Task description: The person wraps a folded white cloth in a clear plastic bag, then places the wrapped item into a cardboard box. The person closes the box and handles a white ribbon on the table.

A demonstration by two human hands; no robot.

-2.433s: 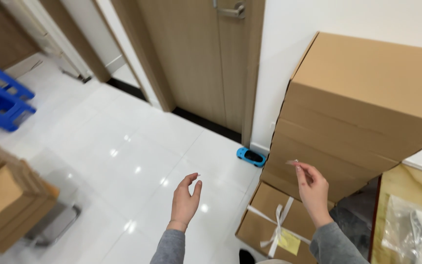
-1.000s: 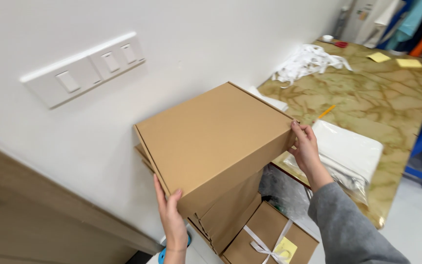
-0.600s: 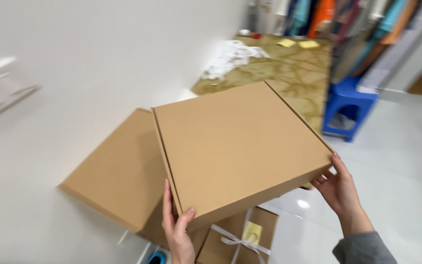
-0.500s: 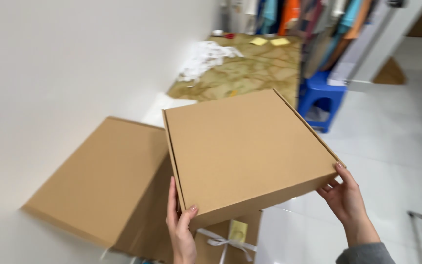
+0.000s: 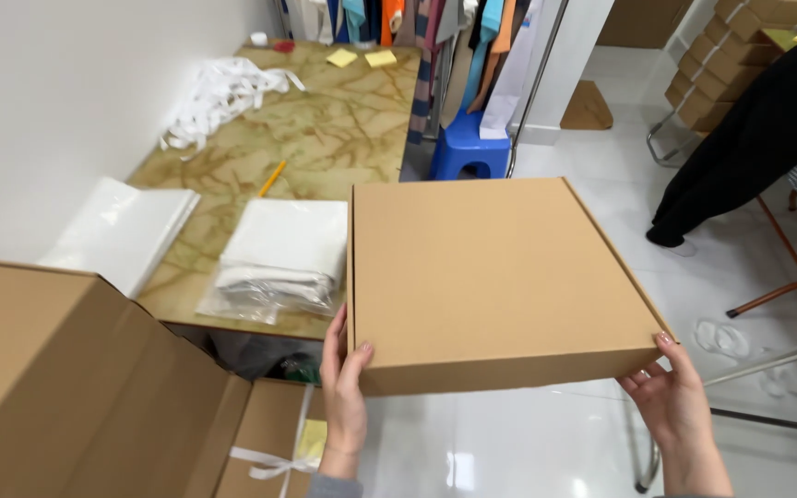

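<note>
I hold a flat square brown cardboard box (image 5: 491,272) level in front of me. My left hand (image 5: 345,387) grips its near left corner from below, thumb on the front edge. My right hand (image 5: 673,397) supports the near right corner. The box is closed and hangs over the white tiled floor, just right of a marble-patterned table (image 5: 325,138). To my left stands a stack of similar brown boxes (image 5: 76,387), and a box tied with white ribbon (image 5: 274,443) lies low beside it.
On the table lie folded white cloth in a clear bag (image 5: 283,254), white sheets (image 5: 126,231), a pencil (image 5: 271,178), white ribbon (image 5: 223,88) and yellow notes (image 5: 362,57). A blue stool (image 5: 470,148) stands beyond. A person in dark clothing (image 5: 758,129) is at the right, near more boxes (image 5: 712,83).
I have lifted the top box off the stack by the wall and swung it to the right, turning toward the table and the open floor.
</note>
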